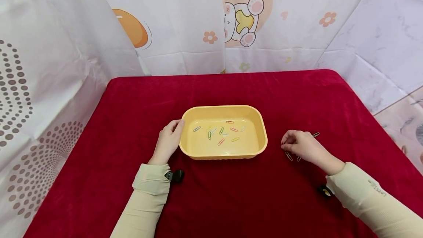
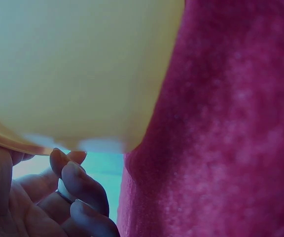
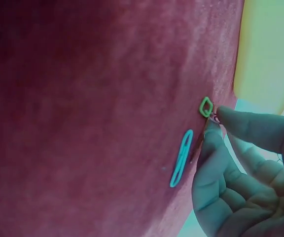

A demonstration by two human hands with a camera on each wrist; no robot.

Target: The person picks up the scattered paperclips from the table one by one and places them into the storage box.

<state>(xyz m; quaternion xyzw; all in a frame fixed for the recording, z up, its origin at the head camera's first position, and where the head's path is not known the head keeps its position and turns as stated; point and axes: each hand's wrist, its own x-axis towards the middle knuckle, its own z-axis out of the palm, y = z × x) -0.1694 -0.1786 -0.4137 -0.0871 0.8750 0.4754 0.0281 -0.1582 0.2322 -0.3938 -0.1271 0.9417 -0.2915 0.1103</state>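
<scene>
A yellow plastic tray [image 1: 224, 154] holds several coloured paper clips, among them a red one [image 1: 221, 141] and a green one [image 1: 209, 135]. My left hand [image 1: 167, 139] grips the tray's left rim, thumb on top and fingers curled against the outer side. To the right of the tray, my right hand [image 1: 302, 145] pinches a small reddish paper clip [image 3: 214, 118] between thumb and forefinger, low over the cloth. Close by its fingertips lie a green paper clip [image 3: 206, 107] and a blue one [image 3: 182, 159]. Part of the pinched clip is hidden by the fingers.
Dark red velvet cloth [image 1: 231, 197] covers the table. Another paper clip [image 1: 316, 134] lies just beyond the right hand. White patterned curtains [image 1: 178, 28] hang behind the table and along both sides.
</scene>
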